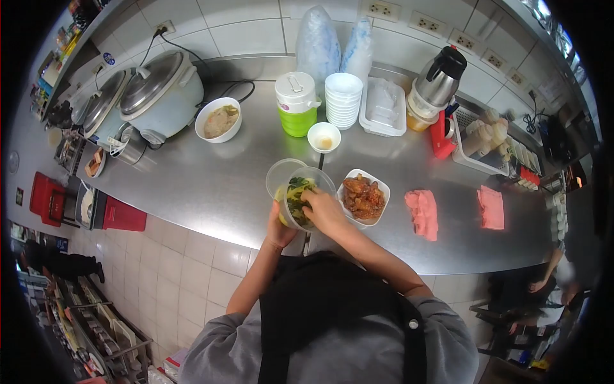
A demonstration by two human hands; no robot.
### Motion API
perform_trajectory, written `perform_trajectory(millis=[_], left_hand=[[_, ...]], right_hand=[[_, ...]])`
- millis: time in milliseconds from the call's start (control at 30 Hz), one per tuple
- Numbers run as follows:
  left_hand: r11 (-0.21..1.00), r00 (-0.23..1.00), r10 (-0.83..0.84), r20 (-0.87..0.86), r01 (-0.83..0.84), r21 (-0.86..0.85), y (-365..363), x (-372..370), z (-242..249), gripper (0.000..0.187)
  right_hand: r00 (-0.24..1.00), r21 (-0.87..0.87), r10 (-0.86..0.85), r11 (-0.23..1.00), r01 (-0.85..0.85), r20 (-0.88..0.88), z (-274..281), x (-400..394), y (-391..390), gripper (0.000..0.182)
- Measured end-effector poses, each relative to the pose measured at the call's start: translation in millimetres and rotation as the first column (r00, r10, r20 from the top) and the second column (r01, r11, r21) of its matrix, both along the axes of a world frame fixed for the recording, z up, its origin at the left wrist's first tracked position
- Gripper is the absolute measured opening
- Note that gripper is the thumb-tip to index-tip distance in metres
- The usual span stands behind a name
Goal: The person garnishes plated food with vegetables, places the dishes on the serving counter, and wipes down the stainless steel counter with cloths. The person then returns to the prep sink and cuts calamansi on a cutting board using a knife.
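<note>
In the head view, a clear plastic tub [327, 180] is tipped toward me at the near side of the steel counter. My left hand [279, 230] is wrapped around its lower left side. Leafy greens [295, 198] fill the tub. The fingers of my right hand [325, 214] reach inside and close on the greens; their tips are partly hidden. Just behind the tub lies a clear round lid or second tub [276, 177]. Beside my right hand sits a white bowl [385, 190] of glazed brown meat [363, 197].
Toward the back stand a bowl of soup-like food [220, 120], a green-and-white jug [297, 118], stacked white bowls [343, 96] and a small bowl [324, 138]. Rice cookers [157, 96] are at left. Pink cloths [422, 214] and a thermos [441, 80] are at right.
</note>
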State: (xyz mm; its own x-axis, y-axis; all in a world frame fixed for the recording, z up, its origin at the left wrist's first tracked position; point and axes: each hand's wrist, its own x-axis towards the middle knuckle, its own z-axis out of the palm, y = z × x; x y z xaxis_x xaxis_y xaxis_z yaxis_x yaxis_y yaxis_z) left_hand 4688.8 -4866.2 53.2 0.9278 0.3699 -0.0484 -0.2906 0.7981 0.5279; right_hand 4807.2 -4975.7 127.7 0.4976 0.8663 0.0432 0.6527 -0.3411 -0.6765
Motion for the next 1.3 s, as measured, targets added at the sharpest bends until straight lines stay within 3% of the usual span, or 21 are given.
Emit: perform_trajectory(millis=[100, 200, 300, 367, 433, 500, 567, 767, 900, 1100, 1200, 1267, 1300], left_hand=[[0.999, 0.999, -0.037, 0.014, 0.038, -0.034, -3.9, 6.4, -1.5, 0.074], [0.997, 0.998, -0.061, 0.008, 0.061, -0.039, -9.4, 13.0, 1.9, 0.072], [0.996, 0.997, -0.075, -0.001, 0.075, -0.054, -10.6, 17.1, 5.5, 0.073], [0.993, 0.996, -0.087, 0.001, 0.087, -0.077, -9.4, 17.2, 7.9, 0.073], [0.997, 0.998, -0.068, -0.016, 0.068, 0.024, -6.9, 15.2, 11.9, 0.074], [0.997, 0.997, -0.081, -0.012, 0.081, -0.007, -4.3, 12.6, 6.8, 0.075], [0.999, 0.999, -0.030, -0.039, 0.029, -0.023, -4.2, 9.6, 5.4, 0.075], [0.998, 0.999, -0.007, -0.043, 0.004, -0.066, -3.8, 5.8, 2.6, 0.075], [0.996, 0.999, 0.006, -0.033, -0.009, -0.085, -5.4, 0.3, 1.1, 0.075], [0.994, 0.999, 0.020, -0.038, -0.024, -0.108, -5.8, -6.0, -3.4, 0.076], [0.993, 1.000, 0.009, -0.025, -0.011, -0.113, -7.7, -6.6, -2.3, 0.079], [0.996, 1.000, -0.024, -0.016, 0.023, -0.086, -9.0, -6.0, -3.6, 0.080], [0.996, 0.999, -0.028, -0.018, 0.026, -0.085, -11.3, -4.1, -0.1, 0.080]], right_hand=[[1.000, 0.139, -0.020, 0.990, 0.019, 0.006, 4.7, 15.2, -12.9, 0.020], [0.964, 0.226, 0.029, 0.973, 0.033, -0.264, 13.5, 35.5, -27.2, 0.015], [0.958, 0.266, 0.037, 0.963, 0.041, -0.283, 40.3, 53.3, -47.4, 0.015], [0.972, 0.195, -0.034, 0.977, 0.081, -0.234, 58.0, 63.9, -64.9, 0.014], [0.996, 0.203, -0.063, 0.976, 0.074, -0.061, 59.9, 82.3, -81.5, 0.013], [0.999, 0.147, -0.041, 0.988, 0.041, -0.005, 50.5, 99.5, -94.8, 0.013], [0.975, -0.012, 0.098, 0.995, -0.098, 0.198, 30.9, 112.5, -104.1, 0.014], [0.936, -0.192, 0.256, 0.958, -0.213, 0.242, -4.2, 123.5, -109.2, 0.016], [0.939, -0.180, 0.228, 0.966, -0.185, 0.257, 4.9, 120.6, -112.3, 0.020], [0.976, -0.062, 0.192, 0.981, -0.186, 0.103, 12.5, 127.0, -117.1, 0.027], [0.992, -0.020, 0.078, 0.997, -0.076, 0.104, 30.9, 116.0, -108.2, 0.025], [0.998, 0.115, 0.051, 0.992, -0.054, 0.026, 41.3, 95.1, -90.6, 0.022], [0.982, 0.138, 0.126, 0.980, -0.145, 0.138, 43.9, 80.7, -81.1, 0.023]])
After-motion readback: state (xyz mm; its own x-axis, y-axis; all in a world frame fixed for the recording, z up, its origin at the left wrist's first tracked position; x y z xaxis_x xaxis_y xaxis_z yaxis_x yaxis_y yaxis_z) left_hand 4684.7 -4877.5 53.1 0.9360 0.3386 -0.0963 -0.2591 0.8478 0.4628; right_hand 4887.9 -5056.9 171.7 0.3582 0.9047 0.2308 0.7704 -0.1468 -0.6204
